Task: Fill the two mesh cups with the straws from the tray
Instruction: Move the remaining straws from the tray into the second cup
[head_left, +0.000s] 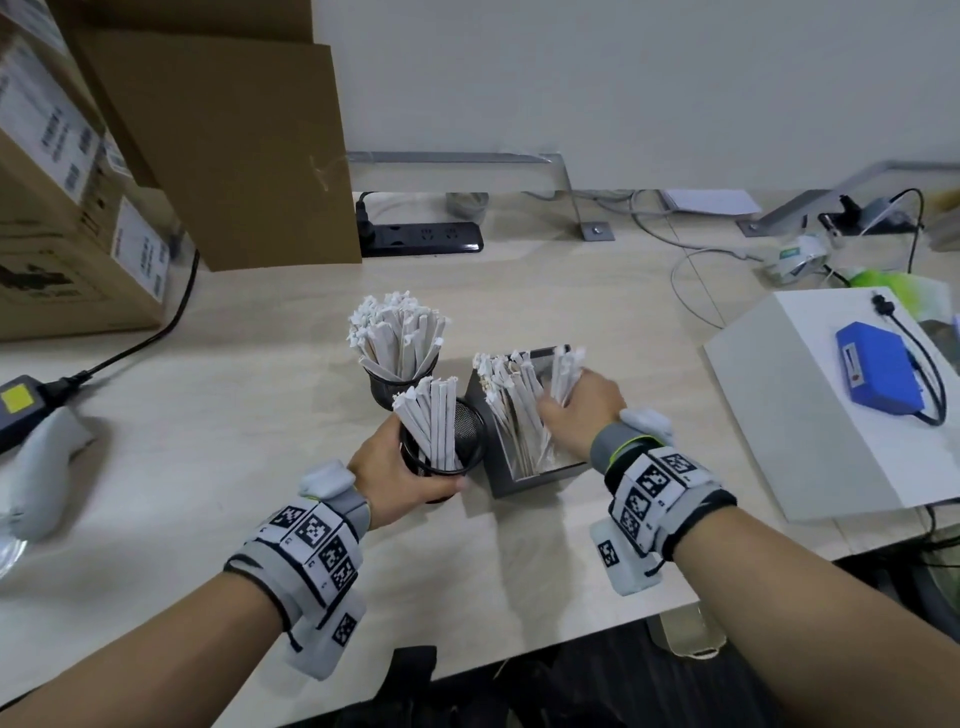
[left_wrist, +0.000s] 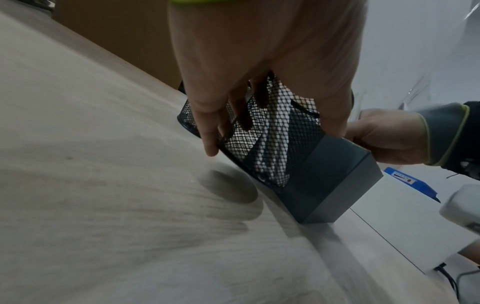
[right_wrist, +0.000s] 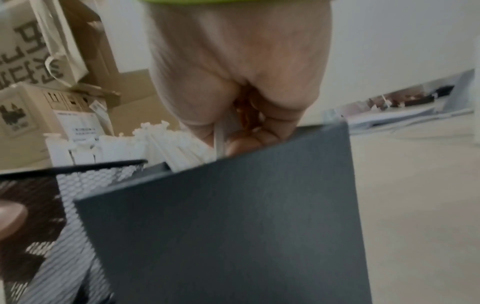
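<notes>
Two black mesh cups stand on the desk. The far cup (head_left: 396, 385) is packed with paper-wrapped straws. My left hand (head_left: 400, 467) grips the near cup (head_left: 465, 422), tilted toward the tray, with several straws (head_left: 434, 423) in it. In the left wrist view the fingers (left_wrist: 207, 131) curl round the mesh cup (left_wrist: 262, 144), lifted off the desk. The dark grey tray (head_left: 501, 480) beside it holds several loose straws (head_left: 511, 410). My right hand (head_left: 576, 408) reaches into the tray and grips a bundle of straws (head_left: 563, 374). The right wrist view shows the tray wall (right_wrist: 221, 226) and a straw (right_wrist: 219, 139) between the fingers.
Cardboard boxes (head_left: 78, 197) stand at the back left, with a black power strip (head_left: 421, 239) behind the cups. A white box (head_left: 810, 405) carrying a blue battery pack (head_left: 878, 374) sits to the right. A black adapter (head_left: 21, 410) and cable lie at the left.
</notes>
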